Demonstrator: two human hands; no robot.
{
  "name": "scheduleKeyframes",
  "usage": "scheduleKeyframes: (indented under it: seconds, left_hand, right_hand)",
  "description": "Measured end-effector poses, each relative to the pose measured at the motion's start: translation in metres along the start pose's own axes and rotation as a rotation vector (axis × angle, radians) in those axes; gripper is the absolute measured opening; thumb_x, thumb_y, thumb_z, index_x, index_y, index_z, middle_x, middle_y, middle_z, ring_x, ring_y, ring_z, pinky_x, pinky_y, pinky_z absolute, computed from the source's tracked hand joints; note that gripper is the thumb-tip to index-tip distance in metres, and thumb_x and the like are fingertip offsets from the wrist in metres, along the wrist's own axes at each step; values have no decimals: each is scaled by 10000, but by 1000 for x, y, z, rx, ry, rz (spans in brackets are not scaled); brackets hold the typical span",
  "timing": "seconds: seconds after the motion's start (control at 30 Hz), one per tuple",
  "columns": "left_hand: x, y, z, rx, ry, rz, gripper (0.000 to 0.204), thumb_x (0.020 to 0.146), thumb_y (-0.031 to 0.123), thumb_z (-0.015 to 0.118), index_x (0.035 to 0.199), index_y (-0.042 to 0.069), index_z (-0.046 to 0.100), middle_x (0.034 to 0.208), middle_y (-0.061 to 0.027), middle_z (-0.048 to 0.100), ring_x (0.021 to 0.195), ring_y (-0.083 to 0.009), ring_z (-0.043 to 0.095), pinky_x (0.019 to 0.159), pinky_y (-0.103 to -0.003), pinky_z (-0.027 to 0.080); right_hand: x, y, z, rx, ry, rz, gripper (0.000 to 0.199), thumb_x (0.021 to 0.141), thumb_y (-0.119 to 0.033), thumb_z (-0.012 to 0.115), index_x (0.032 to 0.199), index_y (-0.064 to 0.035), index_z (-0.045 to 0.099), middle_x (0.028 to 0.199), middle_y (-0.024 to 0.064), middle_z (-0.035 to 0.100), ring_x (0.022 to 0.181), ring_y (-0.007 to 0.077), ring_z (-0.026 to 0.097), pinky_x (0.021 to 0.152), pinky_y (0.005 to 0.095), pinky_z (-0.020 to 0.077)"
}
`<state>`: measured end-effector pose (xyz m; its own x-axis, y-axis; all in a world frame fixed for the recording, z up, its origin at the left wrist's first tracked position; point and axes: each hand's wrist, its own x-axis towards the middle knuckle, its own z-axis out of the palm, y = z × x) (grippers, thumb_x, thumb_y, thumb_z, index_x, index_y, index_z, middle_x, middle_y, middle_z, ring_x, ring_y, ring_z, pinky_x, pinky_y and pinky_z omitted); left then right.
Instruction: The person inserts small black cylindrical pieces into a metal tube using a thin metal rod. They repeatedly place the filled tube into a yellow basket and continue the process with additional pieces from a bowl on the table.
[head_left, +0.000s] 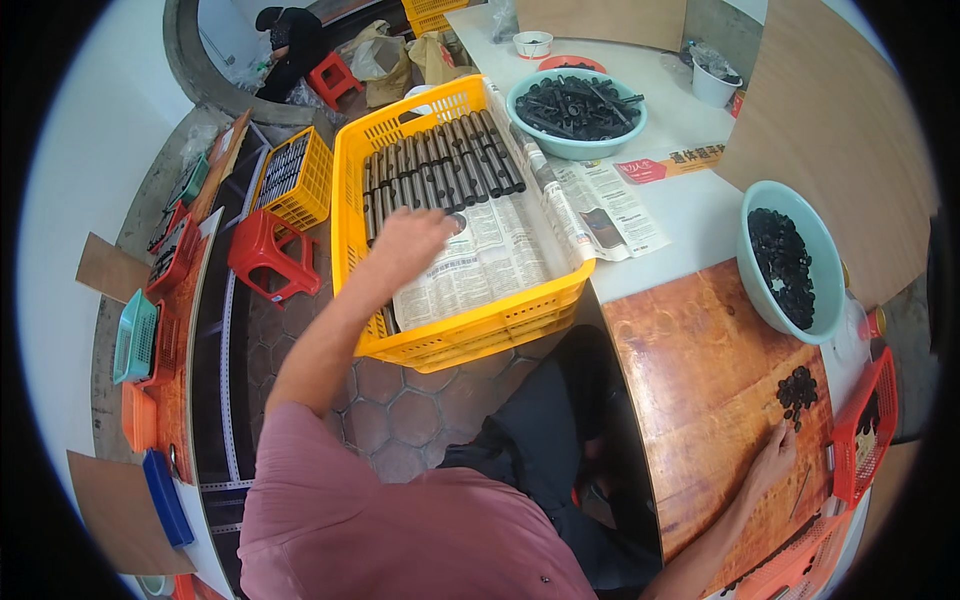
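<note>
Both finger grips indeterminable: left hand [415, 245] near upper-centre tubes [484, 178], best laid parallel; right hand [772, 462] beside lower-right black pieces [797, 388].

The tubes [486, 165] looked smooth and faintly glossy; the newspaper [480, 265] was matt paper; the crate [480, 328] and stool [258, 238] were smooth plastic; the tabletop [700, 370] was glossy wood; the shirt [400, 535], matt cloth.

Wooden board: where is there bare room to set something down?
The wooden board is bare between its left edge and the small black pieces. Its right side is crowded by those, the right hand and red baskets.
</note>
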<state>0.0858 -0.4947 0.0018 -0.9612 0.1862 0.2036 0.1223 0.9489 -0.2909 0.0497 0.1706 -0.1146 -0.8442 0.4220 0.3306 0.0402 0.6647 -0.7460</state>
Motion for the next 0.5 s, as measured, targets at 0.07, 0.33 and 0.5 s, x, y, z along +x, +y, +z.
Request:
scheduleKeyframes:
  seconds: [0.07, 0.33, 0.5]
  left_hand:
    - [20, 52, -17, -154, 164, 52, 206, 854, 165, 682, 1047, 96, 667, 886, -72, 656, 828, -266, 666, 720, -404, 517]
    - [63, 278, -19, -800, 386, 446, 236, 908, 188, 652, 1131, 111, 647, 888, -76, 604, 794, -274, 620, 701, -394, 497]
    - [93, 368, -14, -1165, 313, 524, 195, 885, 179, 661, 1047, 71, 646, 922, -111, 590, 872, -322, 619, 733, -443, 504]
  right_hand:
    - [1, 7, -2, -8, -15, -2, 395, 1047, -317, 556, 802, -10, 515, 665, -13, 341, 622, 112, 326, 553, 329, 276]
    - [2, -5, 1, 9, 41, -90, 394, 1052, -284, 538, 771, -18, 463, 672, -5, 355, 639, 111, 342, 562, 320, 287]
    - [1, 1, -4, 4, -64, -32, 374, 1049, -275, 540, 806, 9, 529, 679, 10, 424, 649, 123, 391, 577, 324, 331]
